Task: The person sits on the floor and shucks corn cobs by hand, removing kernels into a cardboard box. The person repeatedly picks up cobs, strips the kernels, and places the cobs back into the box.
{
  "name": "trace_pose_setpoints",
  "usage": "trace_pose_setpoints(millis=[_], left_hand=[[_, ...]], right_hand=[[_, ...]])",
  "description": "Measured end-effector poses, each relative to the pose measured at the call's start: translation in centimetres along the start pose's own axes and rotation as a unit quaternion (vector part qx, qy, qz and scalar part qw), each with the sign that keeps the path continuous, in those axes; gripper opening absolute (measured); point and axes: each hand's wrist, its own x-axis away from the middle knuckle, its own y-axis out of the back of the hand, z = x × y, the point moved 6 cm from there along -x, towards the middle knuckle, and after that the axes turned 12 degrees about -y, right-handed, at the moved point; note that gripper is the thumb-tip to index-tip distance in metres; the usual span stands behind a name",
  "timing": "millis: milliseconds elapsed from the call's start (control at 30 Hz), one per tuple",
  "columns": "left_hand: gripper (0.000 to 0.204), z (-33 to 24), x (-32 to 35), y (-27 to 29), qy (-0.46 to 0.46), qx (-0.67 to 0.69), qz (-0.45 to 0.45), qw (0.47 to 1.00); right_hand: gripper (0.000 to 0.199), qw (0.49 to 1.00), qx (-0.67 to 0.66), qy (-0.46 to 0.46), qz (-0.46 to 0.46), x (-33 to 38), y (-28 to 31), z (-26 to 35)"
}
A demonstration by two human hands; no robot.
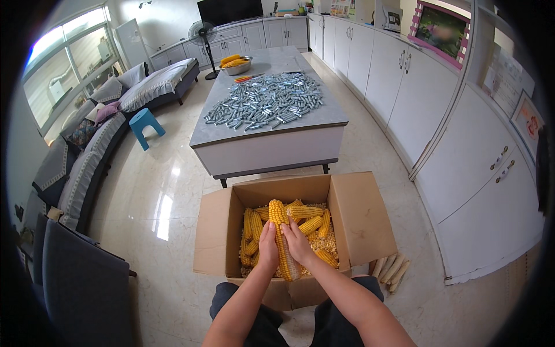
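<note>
An open cardboard box (364, 214) stands on the floor between my knees, holding several yellow corn cobs (309, 222) and loose kernels (322, 243). Both hands hold one long corn cob (281, 228) upright over the box. My left hand (267, 247) grips its left side and my right hand (298, 243) grips its right side, thumbs pressed against the kernels. The lower part of that cob is bare and pale where kernels are gone.
Several stripped pale cobs (393, 269) lie on the floor right of the box. Ahead stands a grey-topped table (272, 130) covered with small metal cylinders, plus a metal bowl of corn (236, 62). White cabinets run along the right; sofas and a blue stool (144, 124) are left.
</note>
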Motion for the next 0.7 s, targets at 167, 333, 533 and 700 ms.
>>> trace_pose_setpoints(millis=[167, 333, 533, 700], left_hand=[[0.032, -0.1, 0.1, -0.4, 0.013, -0.007, -0.004, 1.0], [0.032, 0.2, -0.2, 0.7, 0.015, 0.005, -0.028, 0.999], [0.033, 0.6, -0.7, 1.2, 0.027, 0.017, -0.03, 0.999], [0.035, 0.7, -1.4, 2.2, 0.021, 0.09, -0.069, 0.993]], right_hand=[[0.049, 0.996, -0.015, -0.036, -0.074, -0.3, 1.0, -0.4], [0.048, 0.995, -0.089, -0.022, 0.041, 0.2, -0.4, 0.5], [0.056, 0.974, -0.205, -0.093, 0.033, -1.0, -0.4, -2.0], [0.06, 0.976, -0.048, -0.193, 0.087, 0.8, -1.3, -0.4]])
